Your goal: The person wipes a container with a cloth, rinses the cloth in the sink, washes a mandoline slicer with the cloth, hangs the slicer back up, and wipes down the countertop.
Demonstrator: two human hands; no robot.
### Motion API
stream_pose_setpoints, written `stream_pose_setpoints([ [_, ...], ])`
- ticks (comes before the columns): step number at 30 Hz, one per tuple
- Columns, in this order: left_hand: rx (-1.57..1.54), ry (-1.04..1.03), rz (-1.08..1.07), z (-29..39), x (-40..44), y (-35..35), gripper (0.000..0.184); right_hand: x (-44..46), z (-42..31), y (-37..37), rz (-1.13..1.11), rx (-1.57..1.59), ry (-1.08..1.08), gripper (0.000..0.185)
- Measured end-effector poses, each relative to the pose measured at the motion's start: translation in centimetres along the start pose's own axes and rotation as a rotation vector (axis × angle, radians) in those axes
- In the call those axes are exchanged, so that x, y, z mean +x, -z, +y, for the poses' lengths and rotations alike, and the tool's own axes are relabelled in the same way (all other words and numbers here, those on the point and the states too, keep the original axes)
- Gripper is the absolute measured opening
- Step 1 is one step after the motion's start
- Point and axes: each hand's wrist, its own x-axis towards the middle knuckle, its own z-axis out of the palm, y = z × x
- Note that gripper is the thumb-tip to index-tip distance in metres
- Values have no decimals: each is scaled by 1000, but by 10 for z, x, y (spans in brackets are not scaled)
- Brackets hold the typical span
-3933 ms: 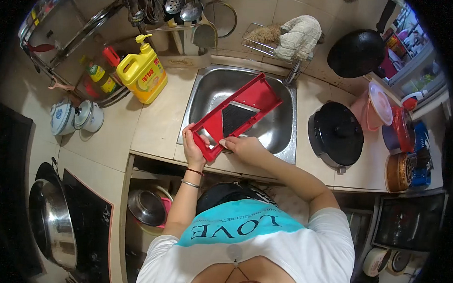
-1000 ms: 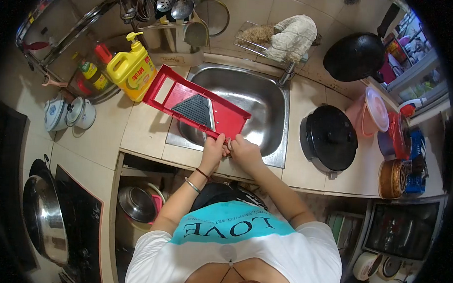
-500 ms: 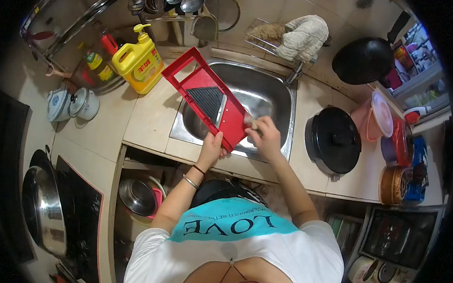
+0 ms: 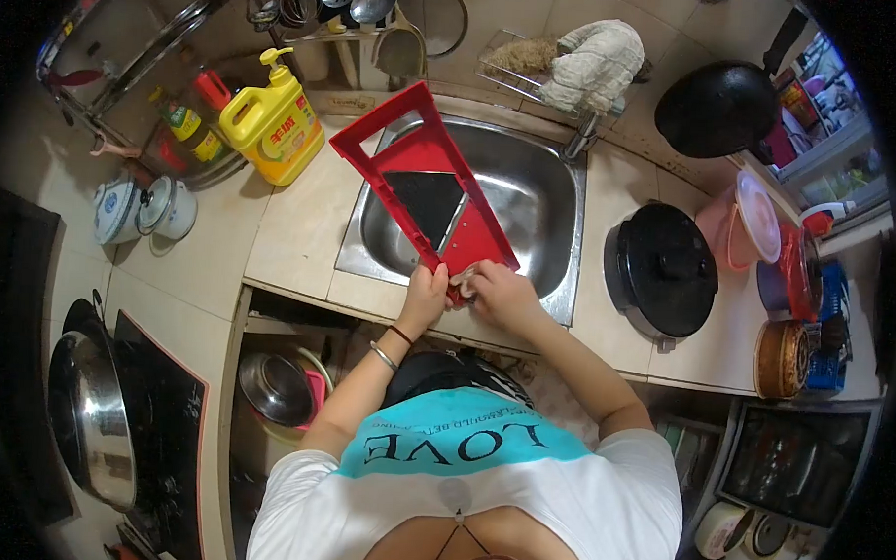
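A red mandoline slicer [image 4: 484, 240] with a dark ridged plate and a slanted metal blade is tilted over the steel sink [image 4: 558, 225]. My left hand [image 4: 429, 292] is closed around its near end at the left corner. At the same end, my right hand [image 4: 503, 294] pinches a small pale cloth [image 4: 465, 279] against the slicer's near edge. The fingers of both hands almost meet there. The slicer's open handle frame points away from me, toward the wall, and its underside is hidden.
On the left counter stands a yellow pump jug [image 4: 276, 131] near a lidded enamel pot [image 4: 166, 209]. A black lidded cooker [image 4: 663, 268] sits right of the sink, by a pink bucket [image 4: 731, 231]. The faucet [image 4: 579, 138] rises behind the basin, under a draped cloth [image 4: 596, 63].
My right hand has moved left and toward me with the cloth, from the slicer's right edge to its near end. The slicer has turned slightly more upright in view.
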Motion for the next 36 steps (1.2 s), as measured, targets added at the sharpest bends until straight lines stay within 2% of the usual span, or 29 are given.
stream_pose_setpoints([
  [5,-43,117,-24,2,-2,2,25,-1,-3,0,21,-66,-183,17],
  [9,16,113,-26,-3,0,4,23,4,-11,-10,27,120,-156,18],
  [12,-10,159,-11,1,0,5,23,7,-19,-11,59,140,-155,10],
  [18,-44,96,-26,2,-2,-1,21,14,-7,8,-101,-20,-71,11],
  [24,-49,142,-27,1,-3,5,22,18,-4,12,157,249,-354,11],
  [27,-37,167,19,3,-3,4,22,14,-6,3,197,314,-260,17],
  [31,-23,167,62,4,-1,3,22,10,-16,-5,37,211,-181,24],
  [36,1,135,39,4,-1,1,21,14,-11,-4,-85,56,-95,12],
])
